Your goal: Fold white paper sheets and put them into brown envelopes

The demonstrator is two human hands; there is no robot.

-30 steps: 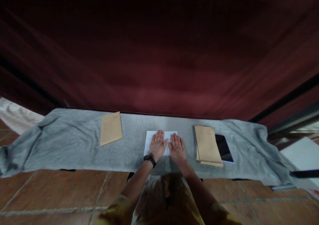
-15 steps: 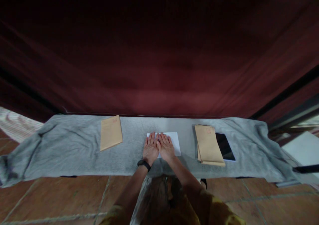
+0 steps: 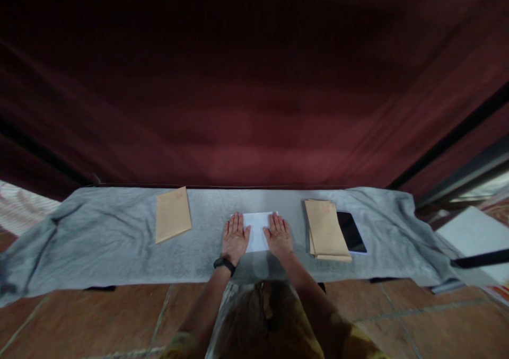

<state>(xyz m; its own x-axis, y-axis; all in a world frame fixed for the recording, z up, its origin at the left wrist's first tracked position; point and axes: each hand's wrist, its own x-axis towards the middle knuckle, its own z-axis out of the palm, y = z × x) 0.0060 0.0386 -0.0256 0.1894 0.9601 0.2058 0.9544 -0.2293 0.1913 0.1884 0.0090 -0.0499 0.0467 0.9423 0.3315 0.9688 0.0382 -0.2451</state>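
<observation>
A sheet of white paper (image 3: 256,233), perhaps folded, lies flat on the grey cloth in front of me. My left hand (image 3: 235,237) rests palm down over its left end, fingers stretched out and pointing away from me. Over the right end lies my right hand (image 3: 279,235), also flat, with the thumb apart from the fingers. Between the two hands the middle of the paper shows; both ends are partly covered by the hands. A black wristband (image 3: 225,265) is on my left wrist.
One brown envelope (image 3: 173,215) lies to the left. On the right is a stack of brown envelopes (image 3: 327,229), partly over a dark tablet (image 3: 352,232). The grey cloth (image 3: 127,231) covers the long surface, with a dark red panel (image 3: 254,136) rising behind it.
My hands have moved apart, from side by side near the paper's middle and left part out to its two ends. The view has shifted slightly; the envelopes lie as before.
</observation>
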